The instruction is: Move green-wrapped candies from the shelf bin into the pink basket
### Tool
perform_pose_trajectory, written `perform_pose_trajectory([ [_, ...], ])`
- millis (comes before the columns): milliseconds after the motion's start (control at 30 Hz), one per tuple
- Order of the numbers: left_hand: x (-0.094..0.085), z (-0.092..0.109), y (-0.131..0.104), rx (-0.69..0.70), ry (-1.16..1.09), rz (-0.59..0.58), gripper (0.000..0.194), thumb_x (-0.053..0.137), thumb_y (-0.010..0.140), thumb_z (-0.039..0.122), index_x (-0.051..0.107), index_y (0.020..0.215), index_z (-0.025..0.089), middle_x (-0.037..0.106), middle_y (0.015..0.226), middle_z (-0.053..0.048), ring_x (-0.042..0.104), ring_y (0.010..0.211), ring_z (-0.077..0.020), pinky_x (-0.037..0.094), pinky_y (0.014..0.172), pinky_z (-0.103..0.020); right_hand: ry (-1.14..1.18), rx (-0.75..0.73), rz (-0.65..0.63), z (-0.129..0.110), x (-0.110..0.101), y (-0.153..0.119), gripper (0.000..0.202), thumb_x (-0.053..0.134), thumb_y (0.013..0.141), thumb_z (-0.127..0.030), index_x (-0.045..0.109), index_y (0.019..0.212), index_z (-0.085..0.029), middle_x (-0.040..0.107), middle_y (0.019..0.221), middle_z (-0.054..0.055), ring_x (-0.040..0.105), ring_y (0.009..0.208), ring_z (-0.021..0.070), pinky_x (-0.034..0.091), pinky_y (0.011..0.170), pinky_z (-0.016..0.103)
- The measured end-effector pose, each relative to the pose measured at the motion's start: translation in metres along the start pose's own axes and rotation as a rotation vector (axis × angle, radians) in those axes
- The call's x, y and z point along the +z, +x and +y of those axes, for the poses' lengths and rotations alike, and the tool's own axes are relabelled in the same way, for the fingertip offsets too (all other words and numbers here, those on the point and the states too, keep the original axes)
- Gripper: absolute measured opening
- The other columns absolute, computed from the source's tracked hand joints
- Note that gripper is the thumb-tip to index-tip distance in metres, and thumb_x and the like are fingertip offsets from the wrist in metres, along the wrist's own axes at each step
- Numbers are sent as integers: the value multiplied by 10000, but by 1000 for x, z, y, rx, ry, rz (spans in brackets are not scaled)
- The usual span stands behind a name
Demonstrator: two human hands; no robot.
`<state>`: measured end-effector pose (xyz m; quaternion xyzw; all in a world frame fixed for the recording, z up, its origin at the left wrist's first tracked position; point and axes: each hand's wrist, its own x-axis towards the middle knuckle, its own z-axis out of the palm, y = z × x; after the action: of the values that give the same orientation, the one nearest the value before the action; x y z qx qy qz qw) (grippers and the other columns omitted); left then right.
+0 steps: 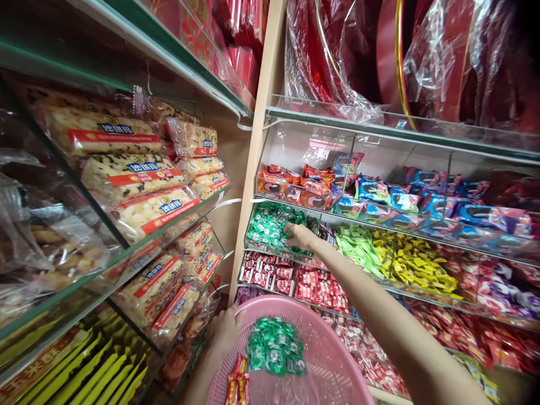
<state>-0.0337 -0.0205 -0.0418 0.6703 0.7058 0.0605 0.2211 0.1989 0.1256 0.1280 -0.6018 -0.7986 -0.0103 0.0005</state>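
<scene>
Right hand (297,235) buried in the green candies (270,225) in the clear bin, fingers curled around a few. Left hand (225,332) gripping the pink basket (333,360) by its rim, more green candy piled just right of it, red packets (237,382) below.

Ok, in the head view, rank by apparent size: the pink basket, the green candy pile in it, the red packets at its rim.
1. pink basket
2. green candy pile
3. red packets, partly cut off by the frame's lower edge
</scene>
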Motion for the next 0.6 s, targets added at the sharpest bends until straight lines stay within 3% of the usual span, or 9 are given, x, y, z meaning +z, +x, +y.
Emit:
perform_pose_trajectory([
  [167,-2,-1,-1,-12,0,5,469,292,957,426,627,1156,164,715,1074,-150,663,1031,-282,449,783,-331,-40,45,82,-3,18,-10,279,542,911,-241,626,1170,-178,677,1094,157,636,1018,263,438,793,286],
  [333,-5,1,-3,-5,15,-12,474,282,959,421,610,1190,169,716,1069,-157,663,1034,-289,445,772,-334,-29,22,101,-5,30,-11,321,415,950,-161,603,1209,-128,666,1108,192,636,1029,259,436,826,286],
  [500,1,-3,0,14,11,20,482,279,957,424,607,1193,163,716,1048,-174,665,1026,-304,452,775,-354,51,-8,159,-1,35,-12,407,462,926,-139,468,1333,-157,646,1166,140,608,1073,218,415,857,249],
  [600,2,-3,0,16,10,21,478,277,957,416,608,1190,164,718,1041,-175,669,1019,-308,456,775,-360,168,20,251,1,39,-13,417,555,871,-146,442,1272,-159,647,1094,110,613,976,210,425,797,257],
])
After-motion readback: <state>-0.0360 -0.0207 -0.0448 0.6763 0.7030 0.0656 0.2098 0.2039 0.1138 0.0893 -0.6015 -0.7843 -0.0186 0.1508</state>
